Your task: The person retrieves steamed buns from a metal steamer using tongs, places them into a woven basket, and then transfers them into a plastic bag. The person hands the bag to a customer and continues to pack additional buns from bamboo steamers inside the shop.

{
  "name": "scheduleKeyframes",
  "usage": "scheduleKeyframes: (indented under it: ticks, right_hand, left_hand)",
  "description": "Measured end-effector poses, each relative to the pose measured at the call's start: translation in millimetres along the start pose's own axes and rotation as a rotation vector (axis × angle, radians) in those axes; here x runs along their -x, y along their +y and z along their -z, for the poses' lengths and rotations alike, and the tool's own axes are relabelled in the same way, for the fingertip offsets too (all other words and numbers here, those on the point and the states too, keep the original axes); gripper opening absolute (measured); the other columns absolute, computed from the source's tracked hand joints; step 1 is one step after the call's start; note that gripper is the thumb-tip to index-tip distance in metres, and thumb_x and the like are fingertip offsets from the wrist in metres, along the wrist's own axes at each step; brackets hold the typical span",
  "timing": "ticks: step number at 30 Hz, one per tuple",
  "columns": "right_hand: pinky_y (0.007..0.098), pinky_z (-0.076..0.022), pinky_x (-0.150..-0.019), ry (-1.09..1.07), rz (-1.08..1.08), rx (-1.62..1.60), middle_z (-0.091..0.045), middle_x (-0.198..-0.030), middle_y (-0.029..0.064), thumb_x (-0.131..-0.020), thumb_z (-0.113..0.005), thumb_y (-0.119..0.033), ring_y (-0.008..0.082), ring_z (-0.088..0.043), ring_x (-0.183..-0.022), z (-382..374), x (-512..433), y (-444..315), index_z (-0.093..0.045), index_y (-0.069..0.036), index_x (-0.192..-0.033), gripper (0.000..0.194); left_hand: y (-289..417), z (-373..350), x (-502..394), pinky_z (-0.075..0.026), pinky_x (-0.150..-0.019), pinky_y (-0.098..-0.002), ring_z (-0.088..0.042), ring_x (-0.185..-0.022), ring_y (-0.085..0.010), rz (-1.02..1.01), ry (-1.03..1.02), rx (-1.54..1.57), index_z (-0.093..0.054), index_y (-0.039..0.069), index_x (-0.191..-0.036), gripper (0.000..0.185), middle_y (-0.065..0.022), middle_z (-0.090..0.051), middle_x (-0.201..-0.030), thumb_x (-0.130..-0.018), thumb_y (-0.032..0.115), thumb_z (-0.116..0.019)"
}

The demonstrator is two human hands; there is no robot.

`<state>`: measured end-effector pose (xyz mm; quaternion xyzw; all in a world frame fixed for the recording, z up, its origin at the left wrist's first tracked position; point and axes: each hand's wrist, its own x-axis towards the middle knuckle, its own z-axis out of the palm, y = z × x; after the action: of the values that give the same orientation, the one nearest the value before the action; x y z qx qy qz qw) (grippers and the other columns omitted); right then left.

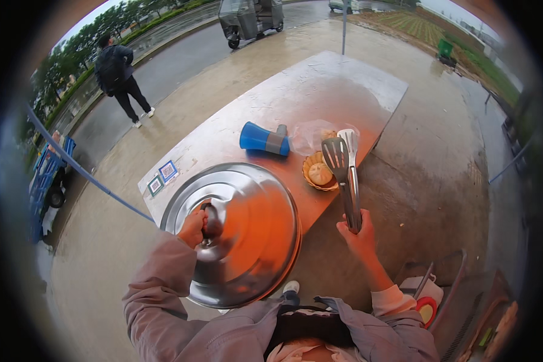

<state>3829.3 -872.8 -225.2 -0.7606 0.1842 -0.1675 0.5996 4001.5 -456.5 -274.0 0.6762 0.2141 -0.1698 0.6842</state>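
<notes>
My left hand grips the dark knob handle of a large round steel pot lid. The lid covers the near left end of the table and overhangs its front edge; what lies beneath it is hidden. In my right hand is a pair of slotted serving tongs, one blade dark and one bright steel, pointing away from me. Just left of the tong blades sits a small wicker basket with a steamed bun in it. Behind it, a clear plastic bag lies by another bun.
A blue and grey megaphone lies on the long table. Two printed code cards are at its left end. A metal-framed cart stands low right. Beyond are a standing person, a three-wheeler and a blue vehicle.
</notes>
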Motion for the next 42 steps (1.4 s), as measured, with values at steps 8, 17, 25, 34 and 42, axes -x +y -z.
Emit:
scheduleKeyframes:
  ticks: [8, 17, 25, 34, 42]
  right_hand:
    - [0.0276, -0.0499, -0.067, 0.423, -0.003, -0.044, -0.058, -0.095, 0.0039, -0.071, -0.078, -0.022, 0.0125, -0.057, -0.078, 165.9, 102.3, -2.4, -0.047, -0.006, -0.106, 0.050]
    - [0.0269, -0.0511, -0.061, 0.901, 0.074, 0.132, -0.056, -0.101, 0.0066, -0.073, -0.076, -0.014, 0.0138, -0.058, -0.084, 378.9, 324.6, -12.5, -0.042, -0.003, -0.111, 0.052]
    - [0.0302, -0.0535, -0.062, 1.457, -0.215, 0.352, -0.059, -0.093, 0.0101, -0.071, -0.077, -0.016, 0.0192, -0.060, -0.079, 463.8, 507.3, 20.2, -0.045, -0.001, -0.111, 0.053]
    - [0.0240, -0.0438, -0.063, 1.997, -0.542, 0.483, -0.055, -0.078, 0.0010, -0.074, -0.074, -0.013, 0.0075, -0.051, -0.069, 433.1, 579.1, 34.1, -0.047, -0.004, -0.103, 0.041]
    - [0.0228, -0.0391, -0.054, 2.367, -0.881, 0.361, -0.051, -0.078, 0.0016, -0.071, -0.074, -0.011, 0.0075, -0.045, -0.061, 383.2, 570.1, 30.7, -0.047, -0.003, -0.098, 0.039]
  left_hand:
    - [128.0, -2.6, 55.7, -0.025, -0.037, -0.0214, -0.031, -0.045, -0.0044, -0.146, 0.168, 0.023, -0.051, 0.011, -0.081, 0.023, 0.0069, -0.037, -0.055, -0.094, 0.029, -0.049]
    - [217.1, -370.3, 187.0, -0.024, -0.039, -0.0207, -0.031, -0.045, -0.0035, -0.740, -0.580, -0.474, -0.053, 0.009, -0.084, 0.022, 0.0071, -0.037, -0.056, -0.094, 0.029, -0.051]
    - [173.5, -709.2, 403.7, -0.022, -0.040, -0.0201, -0.030, -0.046, -0.0027, -1.102, -1.301, -0.703, -0.055, 0.008, -0.087, 0.023, 0.0072, -0.037, -0.057, -0.093, 0.030, -0.052]
    - [-91.2, -981.5, 724.6, -0.023, -0.048, -0.0209, -0.029, -0.052, -0.0057, -0.737, -2.046, -0.718, -0.061, 0.008, -0.114, 0.029, 0.0066, -0.037, -0.060, -0.091, 0.024, -0.053]
    - [-253.4, -1027.9, 918.6, -0.025, -0.047, -0.0226, -0.030, -0.053, -0.0066, -0.632, -2.268, -0.806, -0.061, 0.008, -0.116, 0.028, 0.0055, -0.039, -0.060, -0.094, 0.020, -0.049]
